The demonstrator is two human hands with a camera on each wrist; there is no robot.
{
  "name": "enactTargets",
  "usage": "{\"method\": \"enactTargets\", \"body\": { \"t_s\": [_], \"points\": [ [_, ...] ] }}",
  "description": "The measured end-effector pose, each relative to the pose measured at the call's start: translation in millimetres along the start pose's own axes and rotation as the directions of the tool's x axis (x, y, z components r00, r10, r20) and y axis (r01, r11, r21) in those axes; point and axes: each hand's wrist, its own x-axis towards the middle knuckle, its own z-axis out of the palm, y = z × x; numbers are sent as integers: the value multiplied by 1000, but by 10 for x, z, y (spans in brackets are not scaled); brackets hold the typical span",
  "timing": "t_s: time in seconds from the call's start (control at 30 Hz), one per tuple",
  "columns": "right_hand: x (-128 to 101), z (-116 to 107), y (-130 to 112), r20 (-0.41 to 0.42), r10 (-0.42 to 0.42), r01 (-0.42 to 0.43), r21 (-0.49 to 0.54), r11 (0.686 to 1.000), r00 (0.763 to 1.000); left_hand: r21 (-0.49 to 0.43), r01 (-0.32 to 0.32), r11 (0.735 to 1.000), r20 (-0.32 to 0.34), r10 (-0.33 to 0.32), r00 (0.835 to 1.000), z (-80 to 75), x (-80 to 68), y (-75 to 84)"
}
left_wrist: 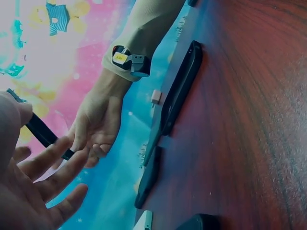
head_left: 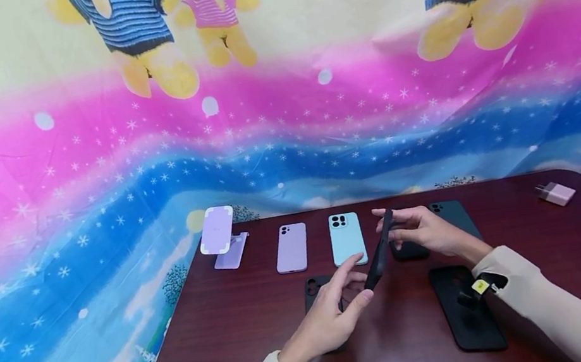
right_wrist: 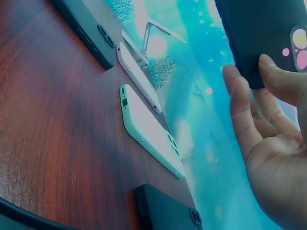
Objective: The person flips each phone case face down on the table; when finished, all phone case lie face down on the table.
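A black phone case is held tilted above the table between both hands. My left hand grips its lower end with the thumb, the other fingers spread out. My right hand pinches the upper end; in the right wrist view, thumb and fingers hold the case near its camera cutouts. Beneath the left hand lies another black case, partly hidden. Under the right hand are a black case and a dark green case. Near the right wrist, a black case lies with its hollow side up.
On the brown table, a light blue phone case and a lilac case lie toward the back. A lilac phone stand stands at the back left. A pale charger plug lies at the right.
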Motion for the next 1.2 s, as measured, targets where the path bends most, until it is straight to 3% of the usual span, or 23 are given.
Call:
{"method": "enactTargets", "body": {
  "t_s": [0.23, 0.43, 0.67, 0.9, 1.0, 1.2],
  "points": [
    [-32, 2, 23, -30, 26, -26, 0, 1000, 999, 39, -13, 999, -37, 15, 999, -40, -4, 44],
    [-71, 4, 61, -81, 43, -44, -10, 999, 996, 4, -35, 999, -47, 35, 998, -40, -18, 26],
    [-63, -9, 50, -81, 31, -32, -14, 999, 996, 3, -104, 995, -105, 103, 989, -35, -5, -24],
    [-80, 6, 29, 25, 54, -54, -15, 998, 998, 100, -84, 991, -194, 102, 976, -24, 2, -21],
    [-106, 23, 11, 56, 65, -64, -29, 998, 996, 85, -87, 993, -200, 103, 974, -6, 2, -32],
    [-46, 76, -12, -9, 69, -69, -23, 997, 998, 83, -39, 996, -238, 58, 970, -30, 8, -61]
  ]
}}
